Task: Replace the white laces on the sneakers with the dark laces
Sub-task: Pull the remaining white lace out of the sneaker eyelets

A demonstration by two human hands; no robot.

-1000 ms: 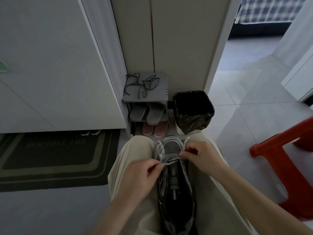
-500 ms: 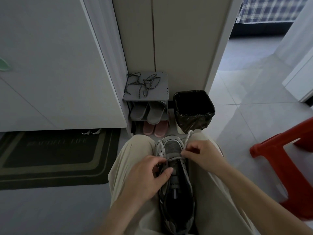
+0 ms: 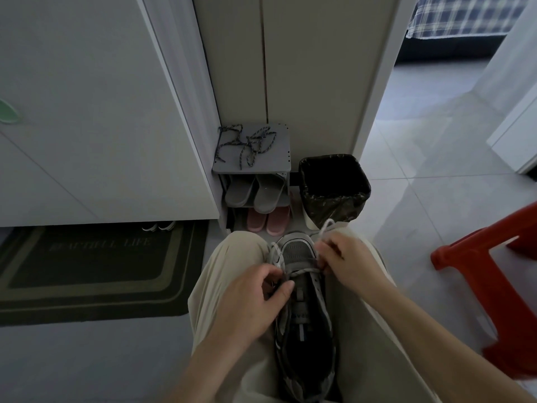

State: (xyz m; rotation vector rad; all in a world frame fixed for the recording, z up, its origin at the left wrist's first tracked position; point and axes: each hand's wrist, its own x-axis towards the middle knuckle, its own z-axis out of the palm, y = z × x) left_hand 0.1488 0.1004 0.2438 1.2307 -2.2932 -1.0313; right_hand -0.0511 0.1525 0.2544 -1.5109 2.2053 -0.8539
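A grey and black sneaker (image 3: 305, 324) lies between my knees, toe pointing away from me. One stretch of white lace (image 3: 302, 271) crosses its lowest eyelets near the toe. My right hand (image 3: 347, 264) pinches the right end of that lace, which sticks up past my fingers. My left hand (image 3: 250, 301) rests on the sneaker's left side, thumb and fingers curled at the eyelets with a loop of white lace beside them. The dark laces (image 3: 247, 145) lie tangled on top of a small grey shoe rack (image 3: 279, 167) ahead of me.
Grey slippers (image 3: 255, 191) and pink slippers (image 3: 268, 219) sit in the rack. A bin with a black bag (image 3: 334, 187) stands right of it. A red plastic stool (image 3: 494, 286) is at my right, a dark doormat (image 3: 96, 269) at my left.
My left hand let go of the lace's left end and shifted onto the sneaker's left eyelets. My right hand lifted its lace end slightly higher.
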